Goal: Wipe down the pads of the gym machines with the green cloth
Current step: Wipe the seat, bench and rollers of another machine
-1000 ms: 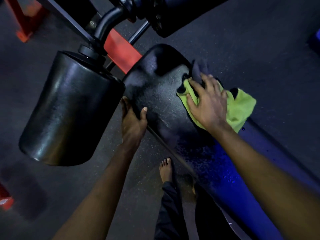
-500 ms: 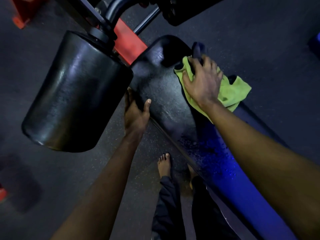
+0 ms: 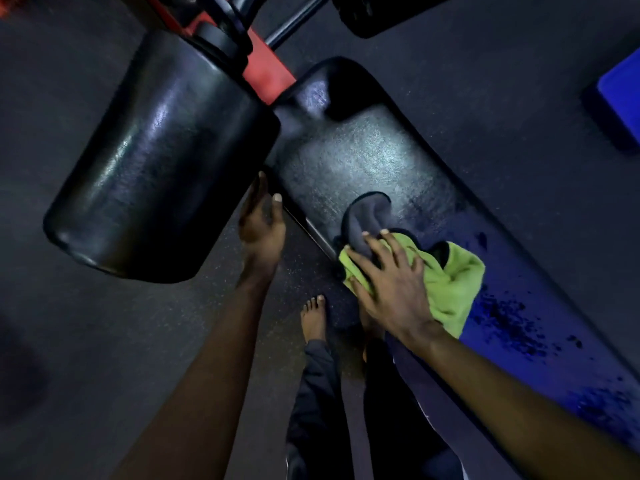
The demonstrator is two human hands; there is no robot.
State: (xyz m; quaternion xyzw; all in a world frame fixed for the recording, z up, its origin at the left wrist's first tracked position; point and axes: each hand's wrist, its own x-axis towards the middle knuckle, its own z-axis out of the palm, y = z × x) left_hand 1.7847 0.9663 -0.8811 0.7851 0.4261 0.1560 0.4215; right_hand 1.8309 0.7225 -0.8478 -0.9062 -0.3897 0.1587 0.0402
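Green cloth (image 3: 453, 285) is bunched on the long flat pad (image 3: 363, 161), close to the pad's left edge. A grey fold (image 3: 363, 220) is seen at the cloth's far end, also on the pad; it cannot be told whether it is part of the same cloth or a second one.

The cloth is pressed down by the right hand (image 3: 394, 292). The fingers are spread and nearly straight and the palm is laid on top. The fabric is not gripped. Two fingertips are set on the grey fold.

The left hand (image 3: 261, 226) is held at the pad's left edge, just under the large black roller pad (image 3: 156, 161). Its fingers are straight, its thumb is out toward the edge, and nothing is held. Contact with the edge cannot be confirmed.

The far half of the flat pad is lit whitish. The near half is lit blue and dotted with dark specks. The roller pad is carried on a black arm beside a red frame member (image 3: 265, 74).

A bare foot (image 3: 313, 317) and dark trouser legs are seen on the dark floor (image 3: 485, 81) between the arms. A blue block (image 3: 620, 98) is seen at the right border, well apart from the pad.
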